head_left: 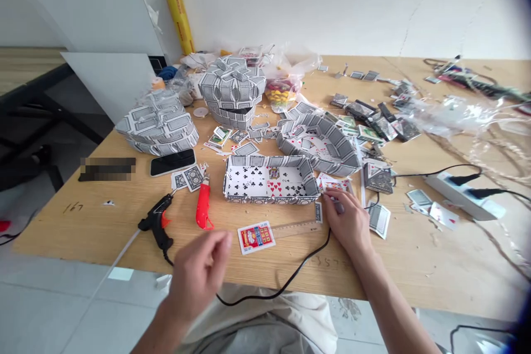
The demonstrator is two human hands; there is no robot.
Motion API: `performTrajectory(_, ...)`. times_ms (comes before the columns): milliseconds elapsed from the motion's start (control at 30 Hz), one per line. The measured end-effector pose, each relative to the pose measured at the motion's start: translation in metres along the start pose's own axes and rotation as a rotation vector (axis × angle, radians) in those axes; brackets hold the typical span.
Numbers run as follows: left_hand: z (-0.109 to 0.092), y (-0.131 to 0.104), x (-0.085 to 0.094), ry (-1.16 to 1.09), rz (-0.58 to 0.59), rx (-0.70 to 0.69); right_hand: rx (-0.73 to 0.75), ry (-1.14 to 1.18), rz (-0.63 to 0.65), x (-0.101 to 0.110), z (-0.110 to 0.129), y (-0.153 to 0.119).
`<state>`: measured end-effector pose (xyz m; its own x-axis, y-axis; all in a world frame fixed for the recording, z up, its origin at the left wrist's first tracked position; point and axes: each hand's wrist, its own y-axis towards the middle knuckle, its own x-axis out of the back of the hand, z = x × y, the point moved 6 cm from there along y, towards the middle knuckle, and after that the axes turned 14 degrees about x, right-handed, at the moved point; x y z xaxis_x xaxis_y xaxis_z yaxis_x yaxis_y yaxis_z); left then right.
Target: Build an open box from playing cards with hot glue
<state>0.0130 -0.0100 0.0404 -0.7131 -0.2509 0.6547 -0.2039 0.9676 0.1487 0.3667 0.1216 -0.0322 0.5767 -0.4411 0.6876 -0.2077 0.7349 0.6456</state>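
My left hand [198, 268] hovers over the table's front edge, fingers curled in and nothing visible in them. My right hand [347, 214] rests on the table by loose playing cards [338, 183], its fingers bent around a small greyish thing I cannot make out. Just left of its fingertips stands an oblong open box [271, 199] built from playing cards, faces inward. Before the box lie a red-and-blue card [256, 237] and a wooden ruler [294, 228], the card over one end. A red utility knife [203, 204] and black glue gun [157, 222] lie to the left.
Two lidded card boxes [160, 124] [233, 88] and an open card tray [319, 141] stand farther back. A phone [172, 162] lies left. Card packs [373, 121] and a power strip [464, 196] are on the right. A black cable [290, 282] loops along the front edge.
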Motion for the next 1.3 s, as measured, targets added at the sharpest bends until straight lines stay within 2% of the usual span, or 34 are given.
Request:
performTrajectory(67,0.005,0.025,0.025,0.257,-0.118,0.063,-0.004,-0.011,-0.002,0.0,-0.001,0.0)
performTrajectory(100,0.01,0.038,0.029,0.406,-0.106,0.122,-0.003,-0.015,-0.005,0.0,-0.001,-0.001)
performTrajectory(200,0.025,0.069,0.024,0.785,0.028,0.296,0.018,-0.012,-0.024,0.002,0.001,-0.001)
performTrajectory(300,0.035,0.083,0.008,0.957,0.151,0.391,0.029,-0.008,-0.059,0.007,0.002,-0.002)
performTrajectory(400,0.04,0.089,0.001,0.997,0.22,0.436,0.024,-0.026,-0.088,0.01,0.002,-0.005)
performTrajectory(500,0.04,0.099,0.008,1.006,0.249,0.436,0.015,-0.037,-0.094,0.011,0.001,-0.007)
performTrajectory(633,0.027,0.131,0.022,1.039,0.218,0.317,0.03,-0.028,-0.087,0.009,0.002,-0.007)
performTrajectory(700,0.018,0.154,0.023,1.07,0.225,0.225,0.036,-0.025,-0.079,0.008,0.002,-0.007)
performTrajectory(833,0.014,0.199,0.008,1.048,0.302,0.146,0.026,-0.021,-0.07,0.008,0.002,-0.005)
performTrajectory(967,0.017,0.231,-0.015,1.031,0.345,0.1,-0.002,-0.01,-0.062,0.008,0.0,-0.005)
performTrajectory(1133,0.024,0.249,-0.033,0.988,0.341,0.069,-0.018,0.003,-0.068,0.008,-0.001,-0.006)
performTrajectory(1300,0.031,0.251,-0.033,0.905,0.265,0.025,-0.001,-0.006,-0.051,0.006,-0.001,-0.006)
